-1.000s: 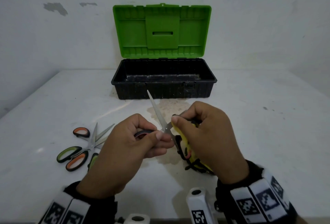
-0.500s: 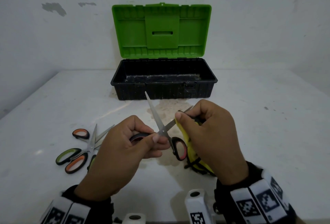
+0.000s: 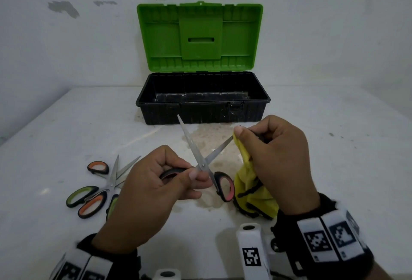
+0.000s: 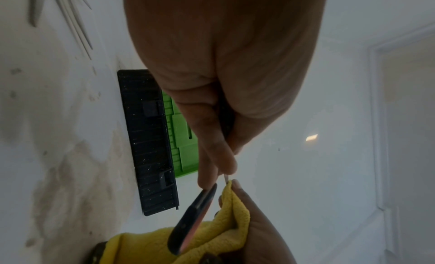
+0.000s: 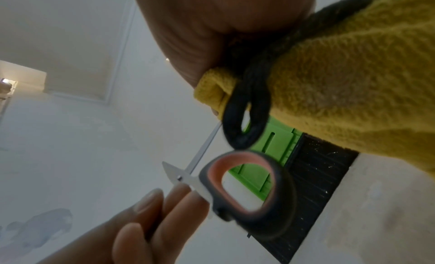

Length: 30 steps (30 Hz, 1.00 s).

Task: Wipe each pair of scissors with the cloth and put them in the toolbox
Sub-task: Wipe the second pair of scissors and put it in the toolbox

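Note:
My left hand (image 3: 178,177) grips one black-and-pink handle of an opened pair of scissors (image 3: 200,159) held above the table. One blade points up toward the toolbox. The other blade runs right into the yellow cloth (image 3: 252,181) that my right hand (image 3: 256,141) pinches around its tip. The free handle loop (image 5: 247,186) hangs below the cloth. The toolbox (image 3: 202,99) stands behind, its green lid (image 3: 200,36) upright and its black base showing no scissors inside. In the left wrist view my left fingers (image 4: 212,147) close on the scissors' handle beside the cloth (image 4: 226,229).
Several more scissors (image 3: 98,188) with orange and green handles lie in a pile on the white table (image 3: 334,168) at the left. A brownish stain (image 3: 211,137) marks the table before the toolbox. A white wall stands close behind.
The scissors' blades have spread wider apart. My right hand with the cloth has slid outward along the right blade, from near the pivot to its tip.

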Available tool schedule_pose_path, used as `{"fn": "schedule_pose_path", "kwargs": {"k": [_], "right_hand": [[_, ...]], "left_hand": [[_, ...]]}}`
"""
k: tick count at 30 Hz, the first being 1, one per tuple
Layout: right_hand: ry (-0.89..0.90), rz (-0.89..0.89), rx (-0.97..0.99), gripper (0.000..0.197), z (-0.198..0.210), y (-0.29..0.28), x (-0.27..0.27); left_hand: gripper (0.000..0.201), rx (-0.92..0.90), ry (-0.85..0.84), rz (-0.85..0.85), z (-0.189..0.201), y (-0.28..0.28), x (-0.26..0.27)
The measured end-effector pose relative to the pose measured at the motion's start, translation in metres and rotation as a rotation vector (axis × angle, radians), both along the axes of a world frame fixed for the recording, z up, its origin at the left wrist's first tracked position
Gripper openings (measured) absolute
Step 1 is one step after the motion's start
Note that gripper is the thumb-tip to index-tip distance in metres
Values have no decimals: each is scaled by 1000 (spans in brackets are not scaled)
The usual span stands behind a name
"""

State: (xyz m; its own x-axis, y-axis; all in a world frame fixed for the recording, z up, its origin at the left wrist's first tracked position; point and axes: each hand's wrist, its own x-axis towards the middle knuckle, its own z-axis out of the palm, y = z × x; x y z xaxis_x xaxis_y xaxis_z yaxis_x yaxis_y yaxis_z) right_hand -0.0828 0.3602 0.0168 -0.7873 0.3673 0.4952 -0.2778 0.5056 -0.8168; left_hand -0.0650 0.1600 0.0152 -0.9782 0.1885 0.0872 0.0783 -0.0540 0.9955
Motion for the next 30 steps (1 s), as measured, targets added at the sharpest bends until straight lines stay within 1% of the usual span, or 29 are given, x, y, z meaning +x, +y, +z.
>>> {"fn": "schedule_pose_path", "kwargs": {"k": [5,8,12,15,16,21,24,26,28,30], "right_hand": [[16,-39,-89,24,3,12,-2],[46,11,-108,21,7,9,7],[50,183,-17,17,4,-8,19],[41,228,87,14,-1,-14,20],[42,225,104,14,-1,-14,20],[52,155,41,16,0,-9,16],[11,239,109,14,-1,-17,20],[-11,254,115,14,0,-18,22],[9,209,61,15,3,-14,20],[34,151,16,16,6,-9,16]], "left_hand": [[5,80,-63,36,4,0,0],[3,134,-136,54,6,1,-2],[3,190,-211,29,11,5,-3],[7,187,-239,1,14,6,-2],[7,184,-244,-3,14,5,-1],[4,199,-266,-8,14,4,0],[5,177,-265,-11,14,3,-1],[5,152,-255,-13,15,2,-1],[4,173,-258,-16,15,3,0],[8,190,-265,-19,15,4,1]]}}
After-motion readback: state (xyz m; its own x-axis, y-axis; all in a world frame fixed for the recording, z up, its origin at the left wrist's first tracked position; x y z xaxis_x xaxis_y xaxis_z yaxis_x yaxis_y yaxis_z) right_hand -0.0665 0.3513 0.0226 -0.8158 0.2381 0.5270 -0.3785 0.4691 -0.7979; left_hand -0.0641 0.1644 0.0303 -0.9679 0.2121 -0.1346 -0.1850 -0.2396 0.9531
